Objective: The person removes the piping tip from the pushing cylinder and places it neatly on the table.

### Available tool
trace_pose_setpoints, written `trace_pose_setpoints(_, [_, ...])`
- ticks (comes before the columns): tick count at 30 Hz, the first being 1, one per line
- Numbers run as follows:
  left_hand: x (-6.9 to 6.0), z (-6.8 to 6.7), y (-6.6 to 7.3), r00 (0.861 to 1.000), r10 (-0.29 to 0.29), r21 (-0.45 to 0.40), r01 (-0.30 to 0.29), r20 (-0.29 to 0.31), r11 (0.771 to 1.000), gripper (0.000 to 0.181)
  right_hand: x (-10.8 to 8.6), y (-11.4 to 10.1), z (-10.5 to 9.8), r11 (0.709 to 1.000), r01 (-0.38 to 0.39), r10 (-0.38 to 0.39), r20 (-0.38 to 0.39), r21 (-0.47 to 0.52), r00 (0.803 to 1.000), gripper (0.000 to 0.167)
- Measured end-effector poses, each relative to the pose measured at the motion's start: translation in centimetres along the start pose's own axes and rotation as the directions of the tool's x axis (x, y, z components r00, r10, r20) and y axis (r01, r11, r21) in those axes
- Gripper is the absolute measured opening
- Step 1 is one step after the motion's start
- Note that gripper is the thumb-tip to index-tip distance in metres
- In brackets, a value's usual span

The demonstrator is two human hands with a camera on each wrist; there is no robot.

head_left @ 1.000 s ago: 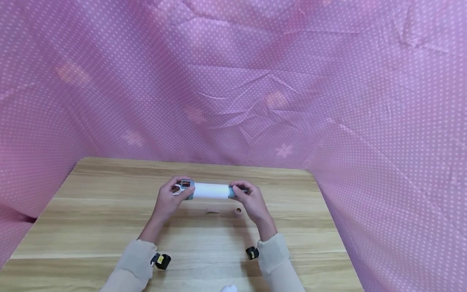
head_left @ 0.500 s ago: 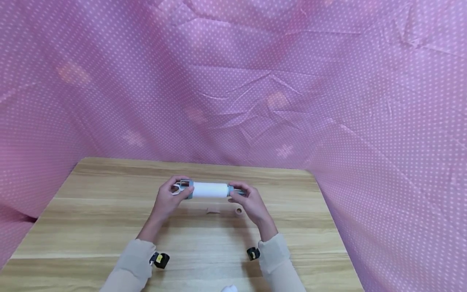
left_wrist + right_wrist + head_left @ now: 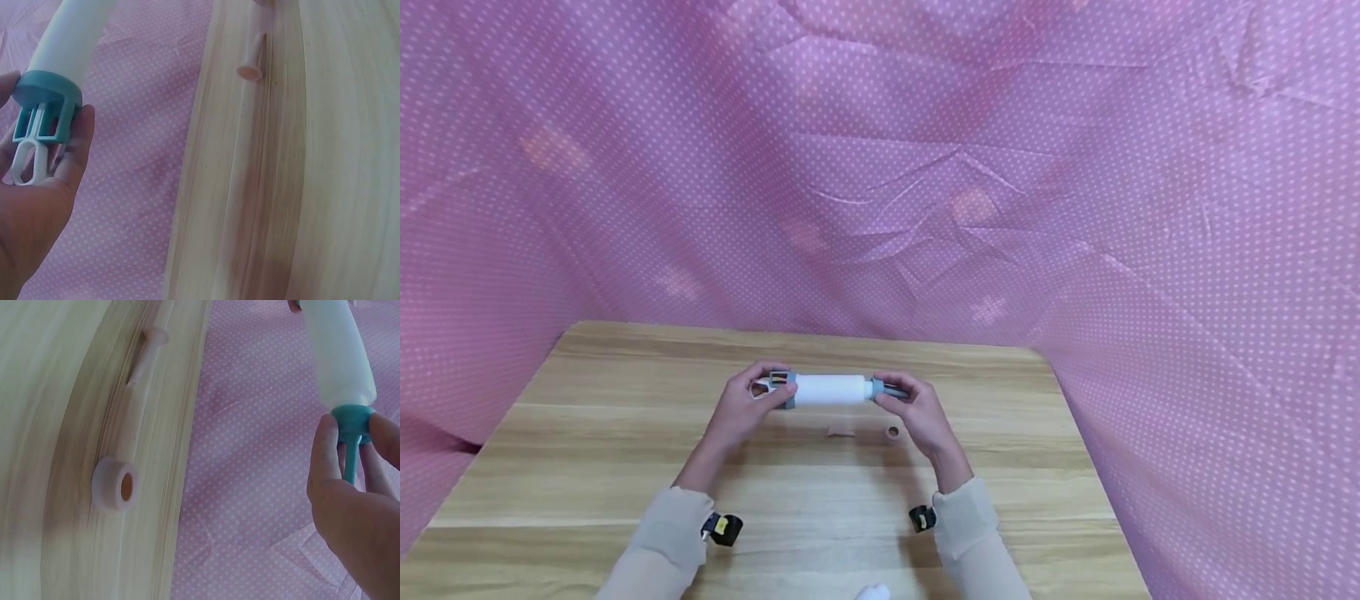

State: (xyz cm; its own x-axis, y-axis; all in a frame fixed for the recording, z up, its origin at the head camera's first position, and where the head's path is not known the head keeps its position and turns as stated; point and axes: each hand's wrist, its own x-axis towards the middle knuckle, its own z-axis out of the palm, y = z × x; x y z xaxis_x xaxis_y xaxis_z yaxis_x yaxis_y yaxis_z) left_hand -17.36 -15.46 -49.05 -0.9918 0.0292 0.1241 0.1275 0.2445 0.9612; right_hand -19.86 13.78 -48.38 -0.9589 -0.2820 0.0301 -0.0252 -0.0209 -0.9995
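Note:
An icing syringe (image 3: 829,389) with a white barrel is held level above the table between both hands. My left hand (image 3: 739,411) grips its teal collar (image 3: 47,90), from which a white ring handle (image 3: 29,162) sticks out toward the palm. At the other end, my right hand (image 3: 927,419) pinches the teal nozzle cap (image 3: 353,422) between thumb and fingers, its narrow stem pointing into the palm. In the head view, a short pale neck shows between barrel and cap. Whether cap and neck still touch, I cannot tell.
Below the syringe, a pink funnel-shaped piece (image 3: 147,353) and a pink ring-shaped piece (image 3: 114,483) lie on the wooden table (image 3: 820,517). A pink dotted cloth (image 3: 880,208) hangs around the table's back and sides. A white tip (image 3: 874,592) shows at the bottom edge.
The teal cap in my right hand has shifted slightly right from the barrel, uncovering a pale neck. My right fingers have changed position around the cap; my left hand keeps its grip.

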Motion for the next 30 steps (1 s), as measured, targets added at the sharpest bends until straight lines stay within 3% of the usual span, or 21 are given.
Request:
trace_pose_setpoints(5, [0.5, -0.7, -1.8, 1.0, 0.002, 0.023, -0.002, -0.006, 1.0, 0.046, -0.2, 0.1, -0.9, 0.999, -0.026, 0.026, -0.016, 0.025, 1.0, 0.034])
trace_pose_setpoints(13, [1.7, -2.0, -4.7, 0.996, -0.033, 0.022, 0.035, -0.084, 0.999, 0.044, -0.5, 0.4, -1.5, 1.0, -0.004, 0.004, 0.007, 0.027, 1.0, 0.035])
trace_pose_setpoints(18, [2.3, -2.5, -6.9, 0.992, -0.104, -0.022, 0.103, -0.069, 0.994, 0.047, -0.7, 0.6, -1.8, 1.0, 0.001, -0.001, 0.017, 0.028, 1.0, 0.036])
trace_pose_setpoints(24, [3.3, -3.2, -9.0, 0.987, -0.13, 0.006, 0.131, -0.094, 0.991, 0.049, -0.8, 0.8, -2.0, 0.999, 0.013, -0.014, 0.036, 0.032, 0.999, 0.035])
trace_pose_setpoints(30, [3.4, -3.7, -10.3, 0.988, -0.151, 0.023, 0.152, -0.045, 0.988, 0.056, -0.9, 1.2, -2.2, 0.999, -0.002, -0.001, 0.068, 0.042, 0.998, 0.036])
